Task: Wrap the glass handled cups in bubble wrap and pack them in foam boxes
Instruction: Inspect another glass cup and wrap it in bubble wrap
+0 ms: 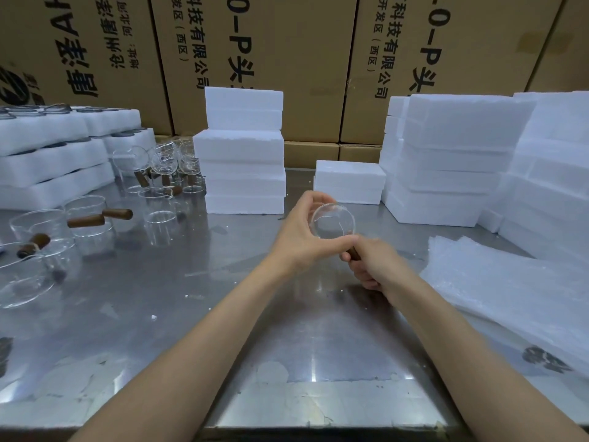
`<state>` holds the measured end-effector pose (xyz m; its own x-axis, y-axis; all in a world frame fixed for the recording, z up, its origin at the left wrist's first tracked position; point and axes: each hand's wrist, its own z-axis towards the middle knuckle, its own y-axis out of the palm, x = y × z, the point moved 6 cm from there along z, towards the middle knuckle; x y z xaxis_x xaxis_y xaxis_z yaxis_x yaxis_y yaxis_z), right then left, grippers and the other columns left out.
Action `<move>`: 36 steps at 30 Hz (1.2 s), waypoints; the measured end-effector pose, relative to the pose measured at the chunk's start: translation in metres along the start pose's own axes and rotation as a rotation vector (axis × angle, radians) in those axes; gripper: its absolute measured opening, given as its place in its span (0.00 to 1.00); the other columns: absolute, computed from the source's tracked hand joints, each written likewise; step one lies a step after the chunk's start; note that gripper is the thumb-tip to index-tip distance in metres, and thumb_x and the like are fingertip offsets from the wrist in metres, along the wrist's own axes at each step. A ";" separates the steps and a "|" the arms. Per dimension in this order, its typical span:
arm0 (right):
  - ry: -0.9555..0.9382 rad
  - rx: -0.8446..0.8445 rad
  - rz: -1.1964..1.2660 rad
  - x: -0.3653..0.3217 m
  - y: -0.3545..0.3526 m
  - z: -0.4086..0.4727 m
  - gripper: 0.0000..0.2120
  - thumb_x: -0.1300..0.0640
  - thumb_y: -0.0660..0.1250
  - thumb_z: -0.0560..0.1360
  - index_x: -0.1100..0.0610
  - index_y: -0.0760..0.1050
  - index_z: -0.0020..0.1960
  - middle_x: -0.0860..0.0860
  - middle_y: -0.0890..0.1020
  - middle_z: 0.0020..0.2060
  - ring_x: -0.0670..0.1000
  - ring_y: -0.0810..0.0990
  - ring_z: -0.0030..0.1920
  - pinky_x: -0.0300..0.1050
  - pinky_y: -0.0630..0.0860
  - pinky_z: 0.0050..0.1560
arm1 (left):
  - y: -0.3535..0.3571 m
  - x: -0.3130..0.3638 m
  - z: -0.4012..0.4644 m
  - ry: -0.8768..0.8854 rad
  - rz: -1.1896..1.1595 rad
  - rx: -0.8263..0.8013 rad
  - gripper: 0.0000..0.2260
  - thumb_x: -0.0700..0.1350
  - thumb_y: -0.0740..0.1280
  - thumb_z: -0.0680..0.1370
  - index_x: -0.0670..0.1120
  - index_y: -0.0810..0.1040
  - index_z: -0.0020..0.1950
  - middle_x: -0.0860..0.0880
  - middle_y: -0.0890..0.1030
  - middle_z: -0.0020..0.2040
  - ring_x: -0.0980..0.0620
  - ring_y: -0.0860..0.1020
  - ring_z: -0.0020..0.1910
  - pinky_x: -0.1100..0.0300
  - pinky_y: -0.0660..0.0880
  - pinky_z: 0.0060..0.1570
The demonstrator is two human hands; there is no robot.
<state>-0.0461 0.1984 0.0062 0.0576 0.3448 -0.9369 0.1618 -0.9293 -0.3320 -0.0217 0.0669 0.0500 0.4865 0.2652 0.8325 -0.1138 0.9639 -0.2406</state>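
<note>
Brown printed cardboard cartons (312, 65) wall off the far edge of the scratched steel table (159, 314). White foam boxes stand in stacks: one of five at far centre (243, 154), a pair (349, 183) beside it, taller piles at right (446, 161). A sheaf of clear bubble wrap (510, 288) covers the right edge. Roughly ten clear glass cups with brown wooden handles (86, 218) crowd the left. Bare steel lies open near centre. There, the left hand (302, 231) cradles one glass cup (333, 221) while the right hand (373, 260) grips its handle.
</note>
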 end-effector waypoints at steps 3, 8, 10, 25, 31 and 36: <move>-0.021 0.021 -0.062 -0.004 0.003 -0.002 0.22 0.50 0.51 0.78 0.55 0.68 0.29 0.46 0.62 0.18 0.47 0.56 0.21 0.36 0.54 0.20 | 0.000 -0.003 0.000 -0.018 -0.005 0.117 0.19 0.45 0.79 0.67 0.52 0.71 0.49 0.57 0.77 0.49 0.72 0.74 0.48 0.77 0.70 0.45; -0.080 0.073 -0.128 -0.008 0.004 -0.002 0.23 0.50 0.52 0.79 0.56 0.68 0.27 0.45 0.65 0.16 0.45 0.59 0.16 0.33 0.56 0.17 | 0.000 -0.006 0.002 -0.079 -0.020 0.230 0.10 0.49 0.72 0.74 0.51 0.71 0.42 0.57 0.75 0.41 0.66 0.74 0.41 0.76 0.68 0.38; -0.103 0.113 -0.137 -0.009 0.002 -0.002 0.23 0.52 0.53 0.78 0.56 0.69 0.26 0.45 0.66 0.16 0.45 0.61 0.17 0.32 0.58 0.19 | -0.001 -0.007 0.004 -0.111 -0.076 0.210 0.07 0.48 0.67 0.78 0.50 0.73 0.41 0.57 0.77 0.40 0.67 0.73 0.39 0.75 0.67 0.40; -0.472 0.387 -0.583 -0.027 -0.006 -0.015 0.14 0.47 0.56 0.76 0.51 0.66 0.34 0.45 0.74 0.30 0.48 0.71 0.33 0.44 0.62 0.31 | 0.000 -0.022 0.000 -0.332 -0.151 -0.125 0.11 0.58 0.69 0.75 0.50 0.81 0.43 0.54 0.82 0.37 0.59 0.80 0.38 0.68 0.77 0.41; -0.490 0.318 -0.757 -0.027 0.004 -0.014 0.18 0.47 0.61 0.73 0.53 0.61 0.29 0.47 0.69 0.24 0.53 0.69 0.31 0.45 0.60 0.28 | -0.004 -0.024 0.002 -0.228 -0.010 -0.100 0.21 0.59 0.73 0.70 0.42 0.81 0.50 0.51 0.83 0.41 0.57 0.80 0.39 0.59 0.77 0.44; -0.302 0.036 -0.436 -0.020 0.004 -0.011 0.19 0.56 0.64 0.72 0.54 0.63 0.24 0.46 0.66 0.19 0.49 0.64 0.23 0.41 0.61 0.28 | -0.001 -0.022 0.001 -0.199 -0.017 -0.149 0.25 0.58 0.73 0.66 0.44 0.79 0.55 0.52 0.82 0.46 0.54 0.80 0.43 0.57 0.77 0.47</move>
<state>-0.0361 0.1893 0.0245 -0.2945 0.6515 -0.6991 0.0732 -0.7141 -0.6963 -0.0327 0.0602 0.0326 0.3051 0.2626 0.9154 0.0291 0.9582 -0.2846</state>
